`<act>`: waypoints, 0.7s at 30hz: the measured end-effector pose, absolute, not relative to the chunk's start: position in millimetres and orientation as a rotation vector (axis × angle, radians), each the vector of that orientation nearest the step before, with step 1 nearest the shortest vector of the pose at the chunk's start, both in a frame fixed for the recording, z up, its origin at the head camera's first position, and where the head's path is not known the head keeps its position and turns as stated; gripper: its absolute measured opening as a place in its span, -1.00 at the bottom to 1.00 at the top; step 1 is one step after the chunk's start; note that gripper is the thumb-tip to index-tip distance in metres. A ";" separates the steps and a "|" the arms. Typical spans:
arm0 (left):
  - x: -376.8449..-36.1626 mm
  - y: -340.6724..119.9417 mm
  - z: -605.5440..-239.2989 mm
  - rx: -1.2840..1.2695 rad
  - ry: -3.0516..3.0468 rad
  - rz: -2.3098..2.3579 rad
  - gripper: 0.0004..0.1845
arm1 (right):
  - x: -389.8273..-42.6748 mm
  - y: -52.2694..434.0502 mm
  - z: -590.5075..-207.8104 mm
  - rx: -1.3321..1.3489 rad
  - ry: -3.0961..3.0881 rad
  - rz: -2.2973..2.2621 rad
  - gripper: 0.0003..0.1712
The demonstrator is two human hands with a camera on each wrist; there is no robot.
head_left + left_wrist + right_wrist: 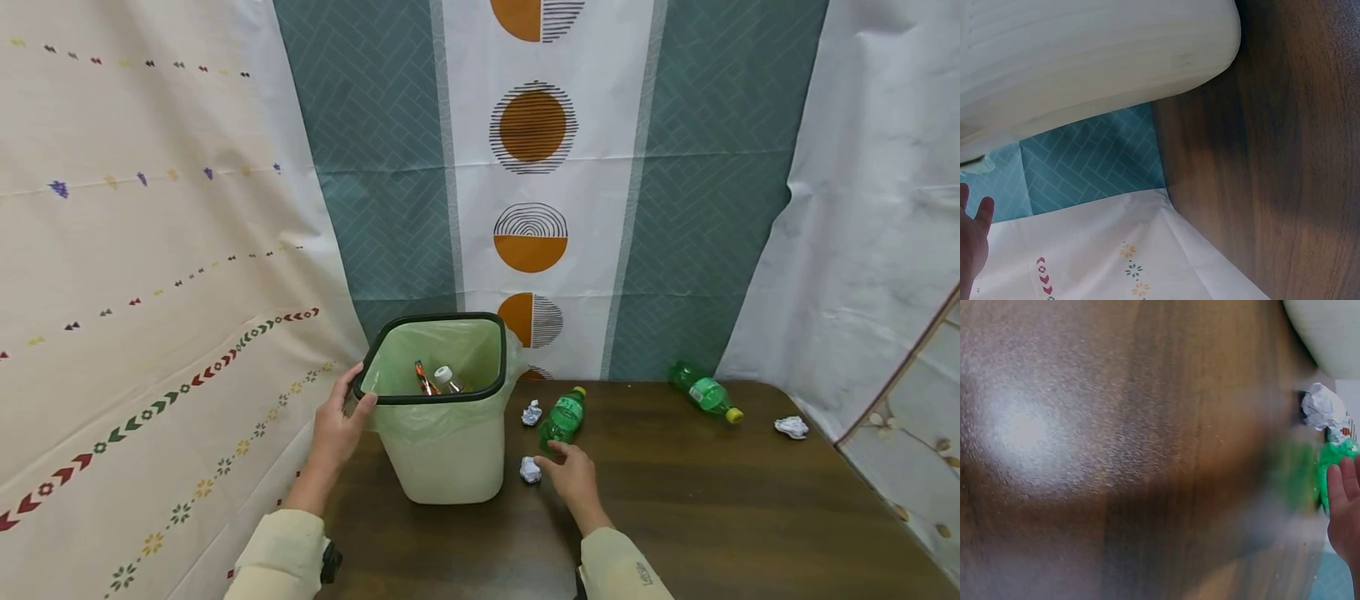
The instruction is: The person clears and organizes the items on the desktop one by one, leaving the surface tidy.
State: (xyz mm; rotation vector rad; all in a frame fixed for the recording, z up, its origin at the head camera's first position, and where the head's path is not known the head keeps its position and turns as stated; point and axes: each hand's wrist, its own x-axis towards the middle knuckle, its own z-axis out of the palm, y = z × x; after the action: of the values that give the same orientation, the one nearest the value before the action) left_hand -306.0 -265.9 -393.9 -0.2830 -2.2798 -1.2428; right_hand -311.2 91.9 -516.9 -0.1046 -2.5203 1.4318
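Dark wood bench [675, 500], patterned curtains behind. Near us, our right hand [573, 475] is flat, fingers [558, 450] relaxed and spread, holding nothing, fingertips at the base of a green bottle [562, 417]: lying down, green label, yellow cap pointing away. A crumpled paper ball [530, 470] sits just left of the hand. Our left hand [337, 425] grips the black rim of the pale bin [442, 450], green liner, bottles inside. Farther right: second green bottle [705, 392].

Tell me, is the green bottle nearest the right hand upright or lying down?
Lying down. The green bottle rests on its side on the table, yellow cap pointing away, just beyond the right hand.
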 end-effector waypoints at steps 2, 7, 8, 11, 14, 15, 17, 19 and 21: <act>-306.2 -265.4 -393.6 -0.283 -2.276 -1.238 -0.39 | -311.6 91.6 -519.5 -0.094 -2.523 1.418 -0.50; -306.6 -264.3 -393.8 -0.283 -2.273 -1.234 -0.39 | -312.3 91.1 -527.2 -0.077 -2.540 1.399 -0.49; -306.7 -264.3 -393.9 -0.284 -2.273 -1.236 -0.39 | -312.5 90.6 -528.5 -0.076 -2.540 1.403 -0.49; -306.4 -264.3 -393.9 -0.286 -2.268 -1.236 -0.39 | -313.7 88.3 -531.2 -0.064 -2.534 1.429 -0.48; -307.0 -265.0 -394.2 -0.290 -2.260 -1.239 -0.39 | -314.8 85.8 -532.7 -0.037 -2.525 1.453 -0.47; -307.2 -265.1 -394.4 -0.291 -2.257 -1.241 -0.39 | -315.0 85.1 -533.2 -0.028 -2.526 1.453 -0.47; -307.9 -265.5 -394.8 -0.292 -2.254 -1.243 -0.39 | -315.2 84.4 -534.6 -0.009 -2.536 1.439 -0.46; -308.8 -266.2 -395.9 -0.290 -2.256 -1.242 -0.39 | -315.0 84.2 -536.1 -0.003 -2.552 1.420 -0.46; -308.7 -266.3 -396.3 -0.288 -2.260 -1.248 -0.39 | -315.1 84.1 -537.9 0.005 -2.569 1.403 -0.45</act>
State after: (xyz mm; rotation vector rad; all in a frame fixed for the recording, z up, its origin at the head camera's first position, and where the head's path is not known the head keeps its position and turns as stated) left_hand -308.7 -266.3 -396.3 -0.2882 -2.2601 -1.2476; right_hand -315.1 84.1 -537.9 0.0051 -2.5691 1.4035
